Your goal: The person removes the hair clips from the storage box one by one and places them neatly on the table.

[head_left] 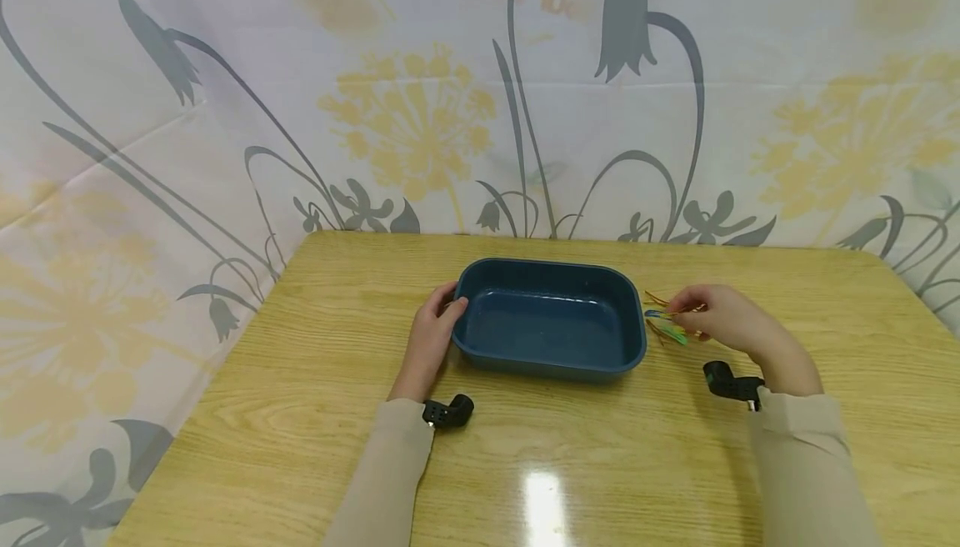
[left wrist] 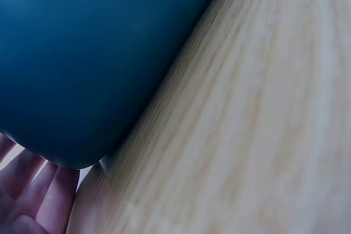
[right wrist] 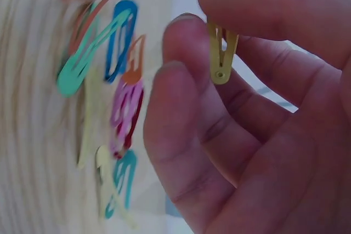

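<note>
A dark blue plastic basin (head_left: pixel 540 369) stands on the table with nothing inside. My left hand (head_left: pixel 437 322) holds its left end, thumb at the rim and fingers (left wrist: pixel 57 198) against the outer wall. Just right of the basin, my right hand (head_left: pixel 716 318) pinches a yellow snap hair clip (right wrist: pixel 218 69) between thumb and fingertips. Below that hand lies a loose group of hair clips, among them a mint green clip (right wrist: pixel 70 80), a blue clip (right wrist: pixel 131 31), an orange clip (right wrist: pixel 133 75), a pink clip (right wrist: pixel 117 110) and a teal clip (right wrist: pixel 128 163).
The wooden table (head_left: pixel 315 455) runs under everything. A flower-printed cloth (head_left: pixel 450 22) hangs behind it and along the left side. Each wrist wears a small black camera, the left camera (head_left: pixel 450 412) and the right camera (head_left: pixel 731 382).
</note>
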Action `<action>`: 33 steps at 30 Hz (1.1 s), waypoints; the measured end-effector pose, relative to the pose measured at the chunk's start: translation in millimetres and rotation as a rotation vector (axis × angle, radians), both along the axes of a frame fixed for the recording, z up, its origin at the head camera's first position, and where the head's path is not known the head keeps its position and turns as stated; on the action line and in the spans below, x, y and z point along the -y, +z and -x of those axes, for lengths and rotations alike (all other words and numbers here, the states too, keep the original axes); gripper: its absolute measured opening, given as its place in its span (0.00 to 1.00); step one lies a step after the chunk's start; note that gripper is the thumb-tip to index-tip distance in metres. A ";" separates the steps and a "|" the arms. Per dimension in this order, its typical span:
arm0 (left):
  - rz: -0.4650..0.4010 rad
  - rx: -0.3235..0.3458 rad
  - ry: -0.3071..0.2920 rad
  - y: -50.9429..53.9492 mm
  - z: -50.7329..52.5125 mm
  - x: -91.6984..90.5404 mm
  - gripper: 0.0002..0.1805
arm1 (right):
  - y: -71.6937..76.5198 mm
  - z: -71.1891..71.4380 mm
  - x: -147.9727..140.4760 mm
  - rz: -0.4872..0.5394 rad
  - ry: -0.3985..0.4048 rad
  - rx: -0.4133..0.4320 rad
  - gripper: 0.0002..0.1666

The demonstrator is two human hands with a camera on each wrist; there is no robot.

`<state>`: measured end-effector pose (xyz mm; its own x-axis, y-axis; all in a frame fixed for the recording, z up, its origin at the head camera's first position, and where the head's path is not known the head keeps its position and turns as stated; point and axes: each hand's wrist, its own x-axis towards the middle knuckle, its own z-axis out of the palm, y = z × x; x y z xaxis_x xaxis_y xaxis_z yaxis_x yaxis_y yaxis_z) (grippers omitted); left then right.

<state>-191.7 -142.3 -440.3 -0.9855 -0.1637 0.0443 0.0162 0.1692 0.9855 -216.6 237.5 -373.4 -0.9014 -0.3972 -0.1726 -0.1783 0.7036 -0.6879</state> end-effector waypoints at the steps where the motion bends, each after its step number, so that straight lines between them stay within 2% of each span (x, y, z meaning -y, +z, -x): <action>1: 0.003 0.000 0.001 0.0 0.0 0.0 0.20 | -1.8 0.7 -1.2 -0.005 0.000 0.009 0.15; 6: 0.011 0.001 0.004 0.1 -0.1 -0.1 0.20 | -9.4 2.7 -7.0 0.023 0.000 0.068 0.15; 9: 0.015 -0.003 0.006 -0.1 -0.1 0.0 0.20 | -12.2 3.0 -9.5 0.030 0.001 0.072 0.14; 20: 0.018 -0.003 0.010 -0.6 0.5 1.0 0.20 | -20.0 4.7 -19.7 -0.040 -0.013 0.042 0.15; 27: 0.018 -0.003 0.007 -0.4 0.3 0.3 0.20 | -24.0 6.4 -23.2 -0.093 -0.031 -0.020 0.12; 33: 0.018 -0.006 0.008 -0.1 -0.2 -0.3 0.19 | -26.4 6.9 -24.5 -0.083 -0.038 0.000 0.10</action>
